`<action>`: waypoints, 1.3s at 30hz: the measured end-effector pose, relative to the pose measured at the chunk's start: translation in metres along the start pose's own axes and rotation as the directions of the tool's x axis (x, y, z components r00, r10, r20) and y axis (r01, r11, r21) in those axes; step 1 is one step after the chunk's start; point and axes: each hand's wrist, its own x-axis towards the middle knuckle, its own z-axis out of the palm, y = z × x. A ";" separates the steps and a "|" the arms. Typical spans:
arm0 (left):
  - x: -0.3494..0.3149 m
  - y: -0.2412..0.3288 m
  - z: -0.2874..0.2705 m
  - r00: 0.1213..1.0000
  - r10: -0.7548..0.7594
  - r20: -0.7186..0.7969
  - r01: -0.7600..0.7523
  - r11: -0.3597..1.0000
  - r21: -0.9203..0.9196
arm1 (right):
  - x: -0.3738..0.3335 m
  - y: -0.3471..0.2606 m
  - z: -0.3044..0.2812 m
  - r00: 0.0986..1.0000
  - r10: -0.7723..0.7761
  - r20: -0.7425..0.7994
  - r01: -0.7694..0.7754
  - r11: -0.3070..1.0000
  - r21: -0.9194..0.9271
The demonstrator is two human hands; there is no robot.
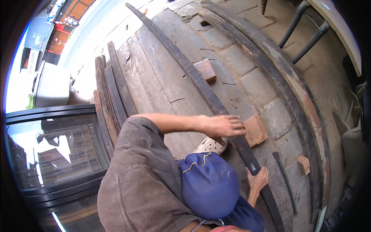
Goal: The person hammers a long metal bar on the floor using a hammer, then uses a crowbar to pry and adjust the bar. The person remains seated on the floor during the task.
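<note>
A long dark wooden beam (193, 77) runs slantwise across the stone floor, from the far left down to the near right. Over its near half lies my left hand (224, 126), palm down with fingers stretched out; whether it presses on the wood or hovers just above cannot be made out. Further down the beam, my right hand (258, 177) grips its edge, the thumb beside a small dark patch with white marking. A reddish wood block (255, 130) sits beside the beam near my left fingertips. To the right of my right hand lies a thin dark metal bar (284, 179) with a flattened end.
Another wood block (205, 70) touches the beam further off; a small block (304, 165) lies right. Bent nails (177, 100) are scattered about. Long beams (266, 62) curve along the right, shorter planks (112, 91) lie left by a glass-fronted cabinet (58, 150). Metal legs (311, 42) stand upper right.
</note>
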 end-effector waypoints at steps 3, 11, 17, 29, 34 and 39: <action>0.066 0.015 0.041 1.000 -0.011 0.003 0.011 0.994 -0.105 | 0.013 0.004 0.016 0.998 -0.009 0.068 0.010 1.000 -0.013; 0.127 0.006 0.100 0.926 -0.103 0.362 0.097 0.995 0.035 | -0.007 0.050 -0.018 0.996 0.084 0.041 -0.088 0.990 0.110; 0.122 -0.001 0.112 0.943 -0.130 0.308 0.127 0.991 0.029 | -0.044 0.169 -0.009 0.998 0.067 0.015 -0.064 0.987 -0.146; 0.131 -0.007 0.026 0.853 -0.184 0.489 0.254 0.964 -0.081 | -0.034 0.166 0.002 0.939 -0.202 -0.279 0.124 0.954 -0.273; 0.154 -0.020 -0.020 0.787 -0.138 0.601 0.296 0.939 -0.173 | -0.010 0.157 -0.033 0.959 -0.178 -0.222 0.131 0.969 -0.210; 0.121 -0.058 -0.010 0.861 -0.038 0.507 0.151 0.971 -0.183 | 0.012 0.134 -0.028 0.957 -0.223 -0.186 0.184 0.961 -0.204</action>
